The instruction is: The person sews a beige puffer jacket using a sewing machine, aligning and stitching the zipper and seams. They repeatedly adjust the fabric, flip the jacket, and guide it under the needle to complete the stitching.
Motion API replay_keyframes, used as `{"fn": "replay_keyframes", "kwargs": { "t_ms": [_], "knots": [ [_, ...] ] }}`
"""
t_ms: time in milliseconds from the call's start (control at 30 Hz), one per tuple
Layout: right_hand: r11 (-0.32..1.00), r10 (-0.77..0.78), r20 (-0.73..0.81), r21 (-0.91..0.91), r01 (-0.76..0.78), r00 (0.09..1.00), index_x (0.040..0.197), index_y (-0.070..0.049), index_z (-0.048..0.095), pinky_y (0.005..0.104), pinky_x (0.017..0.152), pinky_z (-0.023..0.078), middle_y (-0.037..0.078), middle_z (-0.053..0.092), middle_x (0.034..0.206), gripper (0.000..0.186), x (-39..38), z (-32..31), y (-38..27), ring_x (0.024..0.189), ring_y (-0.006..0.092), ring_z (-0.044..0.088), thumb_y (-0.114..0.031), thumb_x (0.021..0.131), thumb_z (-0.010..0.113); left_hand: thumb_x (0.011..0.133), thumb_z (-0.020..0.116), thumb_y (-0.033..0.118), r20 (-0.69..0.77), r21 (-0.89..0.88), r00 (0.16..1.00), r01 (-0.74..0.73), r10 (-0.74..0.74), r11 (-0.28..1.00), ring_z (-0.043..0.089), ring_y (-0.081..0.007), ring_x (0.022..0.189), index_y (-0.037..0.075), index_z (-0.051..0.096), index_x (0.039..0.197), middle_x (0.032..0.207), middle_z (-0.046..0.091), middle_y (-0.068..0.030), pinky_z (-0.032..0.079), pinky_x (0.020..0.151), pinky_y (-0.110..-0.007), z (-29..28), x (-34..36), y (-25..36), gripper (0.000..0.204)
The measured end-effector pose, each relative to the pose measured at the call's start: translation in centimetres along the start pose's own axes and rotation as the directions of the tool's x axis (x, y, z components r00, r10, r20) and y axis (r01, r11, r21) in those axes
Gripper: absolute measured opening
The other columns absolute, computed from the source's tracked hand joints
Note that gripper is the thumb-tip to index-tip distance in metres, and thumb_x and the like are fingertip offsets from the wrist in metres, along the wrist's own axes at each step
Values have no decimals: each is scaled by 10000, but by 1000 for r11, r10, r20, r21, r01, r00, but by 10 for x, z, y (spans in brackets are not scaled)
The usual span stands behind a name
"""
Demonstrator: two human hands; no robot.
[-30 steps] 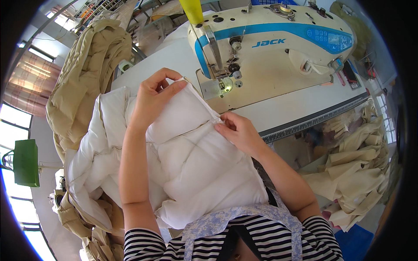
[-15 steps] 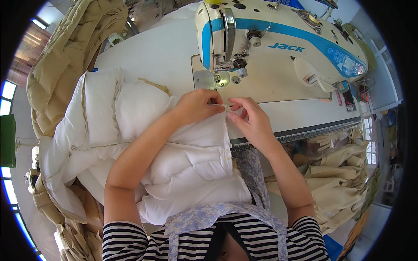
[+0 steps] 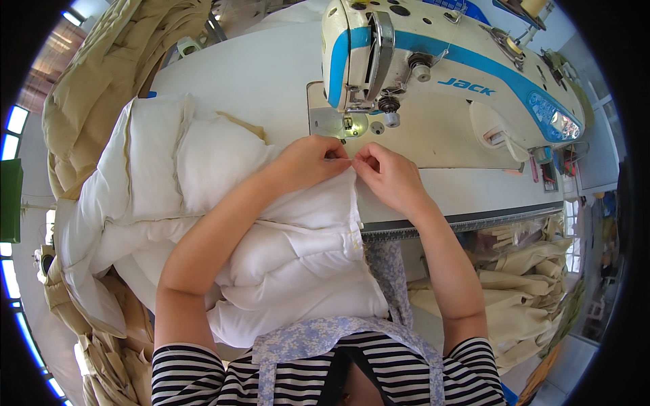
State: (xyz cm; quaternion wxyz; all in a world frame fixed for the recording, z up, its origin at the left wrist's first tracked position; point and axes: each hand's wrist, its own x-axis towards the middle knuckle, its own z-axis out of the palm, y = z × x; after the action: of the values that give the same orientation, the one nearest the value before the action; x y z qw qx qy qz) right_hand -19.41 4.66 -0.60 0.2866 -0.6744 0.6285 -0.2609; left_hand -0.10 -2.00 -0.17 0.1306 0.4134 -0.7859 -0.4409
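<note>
Partly on a pale table (image 3: pixel 237 78), near a white-and-blue sewing machine (image 3: pixel 433 74), white quilted fabric (image 3: pixel 298 254) lies bunched; the left hand (image 3: pixel 310 162) pinches its upper right corner, the right hand's (image 3: pixel 393 177) fingertips press together there, any grip unclear.

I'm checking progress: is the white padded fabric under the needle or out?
Out: the white padded fabric has its corner at the left hand and right hand, short of the needle area.
</note>
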Motion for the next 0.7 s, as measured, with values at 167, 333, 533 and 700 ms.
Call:
{"fn": "replay_keyframes", "kwargs": {
  "t_ms": [167, 333, 533, 700],
  "knots": [
    [974, 64, 77, -223, -45, 995, 914, -75, 689, 381, 744, 530, 78, 730, 833, 217, 16, -2, -5, 794, 264, 703, -287, 906, 643, 878, 710, 184, -192, 669, 920, -132, 342, 732, 637, -247, 1029, 49, 708, 995, 1020, 688, -72, 505, 901, -401, 5, -22, 16, 179],
    [977, 45, 78, -212, -27, 996, 828, -99, 719, 445, 724, 532, 100, 725, 773, 170, 33, -5, -2, 763, 315, 700, -252, 858, 652, 843, 717, 182, -122, 702, 824, -322, 553, 635, 578, -239, 1146, 112, 684, 1167, 1121, 626, -52, 411, 1103, -471, 23, -54, 15, 334],
    [968, 101, 7, -231, -96, 995, 860, -112, 701, 357, 682, 530, 38, 716, 759, 223, 44, -6, 0, 726, 224, 696, -334, 867, 687, 828, 709, 181, -192, 744, 784, -276, 591, 609, 558, -254, 1097, 104, 689, 1150, 1090, 593, -59, 410, 1069, -501, 34, -36, -7, 332],
    [982, 58, -81, -174, -71, 995, 799, -114, 716, 439, 668, 526, 101, 706, 711, 191, 55, -1, 11, 711, 323, 691, -289, 851, 660, 831, 710, 179, -223, 720, 769, -285, 600, 633, 559, -275, 1115, 136, 697, 1161, 1132, 597, -65, 411, 1036, -522, 30, -24, -13, 333]
  ]
}}
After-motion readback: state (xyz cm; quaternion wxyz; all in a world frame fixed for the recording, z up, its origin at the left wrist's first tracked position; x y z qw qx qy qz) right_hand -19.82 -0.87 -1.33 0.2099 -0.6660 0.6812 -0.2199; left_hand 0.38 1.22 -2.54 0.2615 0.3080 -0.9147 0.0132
